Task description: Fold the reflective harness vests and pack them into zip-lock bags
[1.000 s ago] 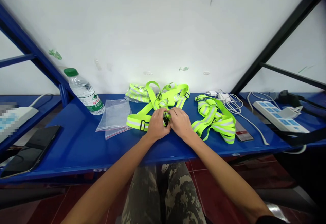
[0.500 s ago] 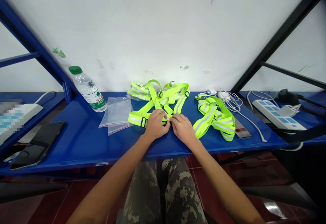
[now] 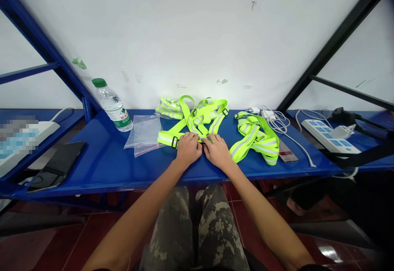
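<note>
A neon-yellow reflective harness (image 3: pixel 217 125) with silver stripes and black buckles is spread on the blue table before me. My left hand (image 3: pixel 189 147) is closed on its near strap, just right of a black slider buckle (image 3: pixel 175 142). Close beside it, my right hand (image 3: pixel 216 151) is closed on the same strap, thumbs almost meeting. Fingers and knuckles cover the part of the strap between them. A second reflective harness (image 3: pixel 254 139) lies bunched to the right of my right hand.
Clear zip bags (image 3: pixel 143 131) lie left of the harness, by a water bottle (image 3: pixel 115 109). Behind is a bagged yellow bundle (image 3: pixel 168 107). Phones (image 3: pixel 57 166) rest at both sides; white cables (image 3: pixel 285 125) and a power strip (image 3: pixel 331 137) are on the right. The wall (image 3: pixel 191 37) bounds the back.
Both hands still grip the near strap, with fingers slightly shifted and knuckles more on top. The view has tilted and shifted a little; the harnesses look otherwise unchanged.
</note>
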Tool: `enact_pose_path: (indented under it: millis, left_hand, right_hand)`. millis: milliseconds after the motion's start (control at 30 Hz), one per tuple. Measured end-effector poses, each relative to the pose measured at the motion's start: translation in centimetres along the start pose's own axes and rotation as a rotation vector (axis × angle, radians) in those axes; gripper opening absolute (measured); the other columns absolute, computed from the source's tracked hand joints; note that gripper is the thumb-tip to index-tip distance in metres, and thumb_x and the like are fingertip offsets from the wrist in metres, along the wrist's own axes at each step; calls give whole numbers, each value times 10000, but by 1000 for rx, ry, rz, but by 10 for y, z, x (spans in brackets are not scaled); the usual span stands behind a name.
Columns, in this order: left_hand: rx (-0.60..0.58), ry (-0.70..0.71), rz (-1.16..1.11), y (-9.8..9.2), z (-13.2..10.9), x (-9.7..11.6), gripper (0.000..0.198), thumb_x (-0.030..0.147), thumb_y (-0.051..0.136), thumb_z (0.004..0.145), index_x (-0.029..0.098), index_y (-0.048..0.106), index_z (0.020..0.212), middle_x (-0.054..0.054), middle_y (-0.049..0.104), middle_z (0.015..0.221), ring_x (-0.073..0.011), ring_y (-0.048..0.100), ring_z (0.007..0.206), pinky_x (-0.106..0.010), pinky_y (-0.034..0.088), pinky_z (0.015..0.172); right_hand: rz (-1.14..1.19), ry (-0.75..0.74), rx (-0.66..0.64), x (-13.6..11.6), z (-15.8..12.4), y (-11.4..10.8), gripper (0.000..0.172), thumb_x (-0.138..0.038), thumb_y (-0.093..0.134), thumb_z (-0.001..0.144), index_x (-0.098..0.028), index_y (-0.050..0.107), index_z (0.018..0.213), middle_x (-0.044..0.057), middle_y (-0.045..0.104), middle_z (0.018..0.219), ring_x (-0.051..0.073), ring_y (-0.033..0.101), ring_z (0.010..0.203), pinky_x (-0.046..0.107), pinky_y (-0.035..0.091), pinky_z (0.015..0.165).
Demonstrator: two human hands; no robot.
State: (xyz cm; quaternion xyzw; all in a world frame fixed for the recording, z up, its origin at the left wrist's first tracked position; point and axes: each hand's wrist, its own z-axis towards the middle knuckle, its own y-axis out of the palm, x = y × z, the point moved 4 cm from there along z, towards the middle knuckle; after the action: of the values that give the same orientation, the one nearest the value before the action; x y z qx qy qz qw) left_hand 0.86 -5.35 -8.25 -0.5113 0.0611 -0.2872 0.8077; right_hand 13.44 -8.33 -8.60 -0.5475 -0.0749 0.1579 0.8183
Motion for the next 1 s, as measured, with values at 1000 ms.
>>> enact_pose_path:
  millis: [1000]
  left_hand:
    - [404, -477, -149, -33, -29, -33, 493, 260, 446, 952, 121, 444, 1425, -158, 723, 1127, -300, 651, 1095, -493, 395, 1051]
  right_hand:
    - [98, -15, 56, -5, -4, 5, 380, -203, 413, 970, -165, 642, 1270, 114, 636, 1277, 280, 493, 1198, 420, 411, 1010]
